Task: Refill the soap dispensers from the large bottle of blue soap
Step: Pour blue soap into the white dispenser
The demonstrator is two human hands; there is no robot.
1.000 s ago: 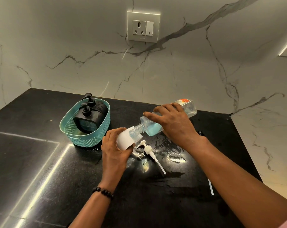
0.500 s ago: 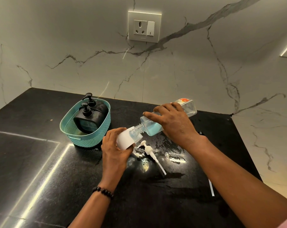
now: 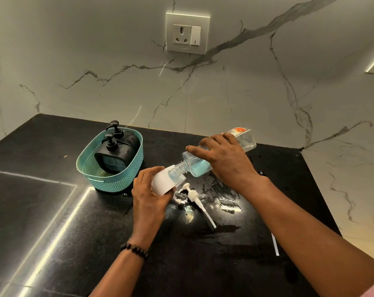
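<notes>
Pouring underway: right hand point(image 3: 226, 159) fingers wrap tilted clear bottle of blue soap point(image 3: 197, 166); left hand point(image 3: 148, 194) fingers curl round white dispenser point(image 3: 163, 182). Next: steeper tilt, probably.

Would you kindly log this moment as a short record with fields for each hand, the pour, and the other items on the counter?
left hand: holds white dispenser, tilted toward the bottle
right hand: grips clear bottle of blue soap, tipped neck-down
pour: bottle neck at the dispenser's opening; flow not discernible
white pump: lying on wet black counter
teal basket: holds two black dispensers
</notes>
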